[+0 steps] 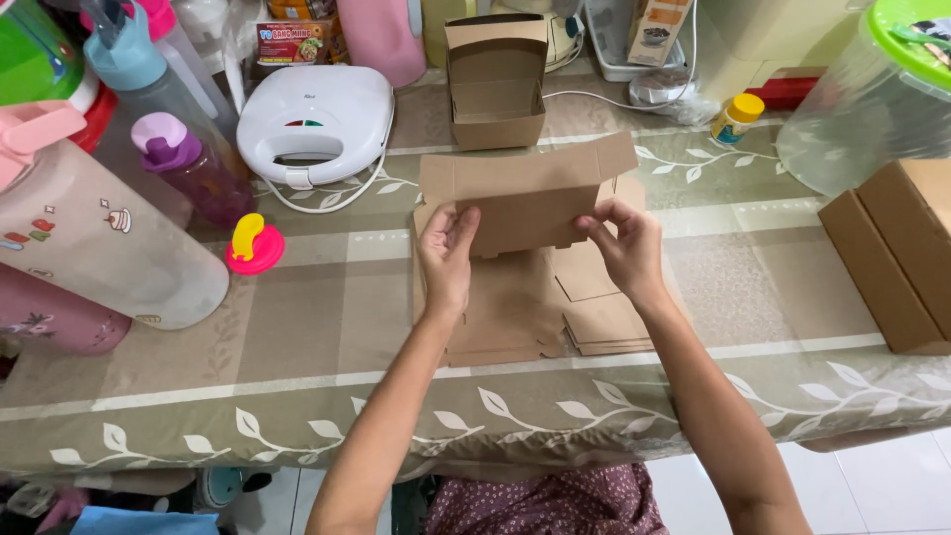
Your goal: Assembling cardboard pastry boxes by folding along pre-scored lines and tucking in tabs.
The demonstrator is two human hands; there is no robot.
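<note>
Both hands pinch the flat brown cardboard box blank upright between them, left hand and right hand closed on its lower corners; spare flat cardboard blanks lie just beneath

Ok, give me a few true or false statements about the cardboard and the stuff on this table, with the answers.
1. Both hands, left hand and right hand, hold the flat brown cardboard box blank. True.
2. The folded brown cardboard box behind it is closed. False: its lid stands open.
3. The white sandwich maker sits to the left of that box. True.
4. The small bottle with a yellow cap lies in the right hand. False: it stands on the leaf-patterned tablecloth.
</note>
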